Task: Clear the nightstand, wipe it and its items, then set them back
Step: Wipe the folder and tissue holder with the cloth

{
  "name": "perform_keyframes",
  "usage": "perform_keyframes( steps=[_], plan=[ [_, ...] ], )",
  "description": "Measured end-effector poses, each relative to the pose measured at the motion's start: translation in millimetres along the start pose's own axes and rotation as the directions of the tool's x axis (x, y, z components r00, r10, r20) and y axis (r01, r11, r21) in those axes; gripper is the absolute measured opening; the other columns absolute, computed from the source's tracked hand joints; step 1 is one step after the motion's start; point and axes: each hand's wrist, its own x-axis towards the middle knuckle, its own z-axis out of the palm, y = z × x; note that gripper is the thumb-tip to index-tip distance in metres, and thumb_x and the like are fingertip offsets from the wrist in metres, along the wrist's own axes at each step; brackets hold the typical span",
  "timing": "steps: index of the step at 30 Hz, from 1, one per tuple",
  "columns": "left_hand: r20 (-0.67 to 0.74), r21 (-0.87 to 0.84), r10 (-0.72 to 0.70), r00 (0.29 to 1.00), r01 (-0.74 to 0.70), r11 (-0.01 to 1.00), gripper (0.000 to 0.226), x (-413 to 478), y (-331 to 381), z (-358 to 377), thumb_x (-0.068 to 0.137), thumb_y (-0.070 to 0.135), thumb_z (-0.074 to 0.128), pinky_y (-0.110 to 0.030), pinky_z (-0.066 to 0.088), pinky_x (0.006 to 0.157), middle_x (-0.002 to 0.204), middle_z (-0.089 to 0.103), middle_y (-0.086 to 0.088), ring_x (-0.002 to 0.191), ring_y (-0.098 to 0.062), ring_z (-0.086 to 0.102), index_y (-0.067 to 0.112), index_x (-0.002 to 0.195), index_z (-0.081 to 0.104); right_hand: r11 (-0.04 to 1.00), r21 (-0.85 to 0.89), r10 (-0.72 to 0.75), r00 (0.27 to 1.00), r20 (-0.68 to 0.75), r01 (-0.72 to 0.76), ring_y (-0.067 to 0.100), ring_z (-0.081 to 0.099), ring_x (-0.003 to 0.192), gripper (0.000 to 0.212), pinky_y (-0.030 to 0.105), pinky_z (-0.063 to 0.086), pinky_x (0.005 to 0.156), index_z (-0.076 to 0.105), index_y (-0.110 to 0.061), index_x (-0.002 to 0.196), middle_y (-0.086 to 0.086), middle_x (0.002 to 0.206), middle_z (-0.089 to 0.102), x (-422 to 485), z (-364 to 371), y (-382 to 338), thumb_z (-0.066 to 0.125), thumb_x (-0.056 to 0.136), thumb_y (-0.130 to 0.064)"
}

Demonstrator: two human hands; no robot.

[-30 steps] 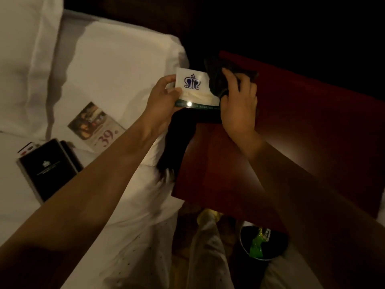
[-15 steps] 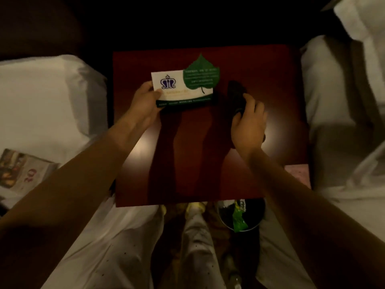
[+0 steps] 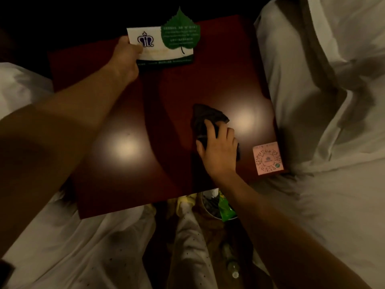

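Note:
The dark red nightstand [image 3: 166,155] fills the middle of the head view. My left hand [image 3: 127,59] grips the left end of a white card [image 3: 154,44] with a purple crown logo and a green leaf-shaped tag [image 3: 180,32], holding it at the nightstand's far edge. My right hand [image 3: 218,149] presses a dark cloth [image 3: 206,117] flat on the top, right of centre. A pink square card [image 3: 267,158] with a round printed pattern lies at the nightstand's near right corner.
White bedding lies on both sides: a bed [image 3: 333,122] at the right, another bed [image 3: 52,247] at the lower left. Below the nightstand's front edge stands a bin [image 3: 220,207] with a green wrapper. My light trousers [image 3: 191,247] show beneath.
My left hand has carried the crown card further toward the nightstand's back. My right hand with the cloth has come nearer, toward the front right. The view has shifted right.

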Motion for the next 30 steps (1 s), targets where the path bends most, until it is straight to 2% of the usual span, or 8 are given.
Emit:
perform_keyframes(
  steps=[2,4,6,11,17,24,27,30],
  plan=[
    [-0.023,0.043,0.024,0.999,-0.023,0.999,0.034,6.0,3.0,2.7,0.095,-0.003,0.039,-0.029,0.054,0.087,0.116,0.055,-0.003,0.104,-0.017,0.055,0.009,0.127,0.043,0.999,-0.036,-0.025,1.0,0.0,0.025,0.037,0.043,0.121,0.058,0.048,0.039,0.095,0.035,-0.018,0.142,0.017,0.138,0.042,0.0,2.7,2.8,0.05,0.09,-0.041],
    [-0.044,0.068,0.044,0.998,-0.041,0.997,0.037,9.9,5.3,5.0,0.096,-0.002,0.039,-0.017,0.053,0.07,0.112,0.056,-0.001,0.095,-0.011,0.057,0.005,0.133,0.041,0.998,-0.049,-0.046,0.999,0.004,0.046,0.038,0.043,0.122,0.06,0.048,0.039,0.095,0.035,-0.017,0.143,0.017,0.139,0.042,0.8,3.7,5.8,0.049,0.091,-0.043],
    [-0.053,0.075,0.053,0.997,-0.049,0.996,0.038,12.3,5.5,6.0,0.096,-0.002,0.04,-0.012,0.051,0.062,0.11,0.056,0.0,0.089,-0.007,0.056,0.004,0.134,0.041,0.997,-0.045,-0.064,0.998,0.017,0.064,0.038,0.042,0.122,0.06,0.048,0.038,0.095,0.034,-0.017,0.143,0.018,0.141,0.042,1.7,4.1,8.9,0.048,0.091,-0.043],
    [-0.085,0.068,0.059,0.995,-0.053,0.996,0.039,16.4,3.9,6.2,0.094,-0.004,0.042,-0.014,0.052,0.07,0.114,0.055,-0.002,0.102,-0.014,0.055,0.006,0.132,0.043,0.995,-0.044,-0.087,0.995,0.047,0.089,0.037,0.041,0.124,0.062,0.047,0.037,0.097,0.031,-0.019,0.145,0.017,0.142,0.039,2.5,2.9,13.6,0.047,0.091,-0.044],
    [-0.115,0.098,0.071,0.991,-0.06,0.993,0.043,14.4,1.0,7.0,0.091,-0.007,0.046,-0.011,0.05,0.063,0.11,0.056,0.0,0.096,-0.011,0.055,0.006,0.131,0.043,0.994,-0.07,-0.086,0.995,0.045,0.089,0.038,0.045,0.12,0.062,0.048,0.039,0.093,0.035,-0.017,0.143,0.019,0.139,0.044,1.1,-0.6,11.1,0.051,0.089,-0.043],
    [-0.177,0.158,0.161,0.971,-0.133,0.978,0.049,-5.6,4.0,-11.0,0.091,-0.004,0.042,-0.014,0.049,0.08,0.127,0.053,-0.004,0.111,-0.014,0.053,0.008,0.138,0.036,0.981,-0.192,-0.042,0.999,-0.022,0.037,0.042,0.055,0.11,0.058,0.054,0.044,0.089,0.049,-0.019,0.133,0.019,0.128,0.055,0.5,-9.1,-2.7,0.059,0.082,-0.045],
    [-0.271,0.383,0.341,0.9,-0.225,0.896,0.043,-22.4,2.6,-30.9,0.09,-0.001,0.037,-0.005,0.042,0.075,0.113,0.051,-0.001,0.102,-0.01,0.049,0.004,0.132,0.045,0.973,-0.211,-0.107,0.993,-0.051,0.094,0.042,0.055,0.112,0.054,0.055,0.044,0.091,0.051,-0.019,0.132,0.02,0.127,0.056,8.3,-14.4,-15.2,0.058,0.084,-0.043],
    [-0.179,0.599,0.449,0.875,-0.265,0.756,0.04,-40.4,-7.7,-58.5,0.091,0.001,0.038,-0.023,0.043,0.1,0.126,0.053,-0.012,0.117,-0.023,0.051,0.004,0.131,0.047,0.958,-0.214,-0.199,0.98,-0.005,0.193,0.04,0.049,0.12,0.055,0.055,0.039,0.097,0.044,-0.019,0.137,0.019,0.135,0.05,20.5,-18.2,-36.4,0.051,0.088,-0.043]
  ],
)
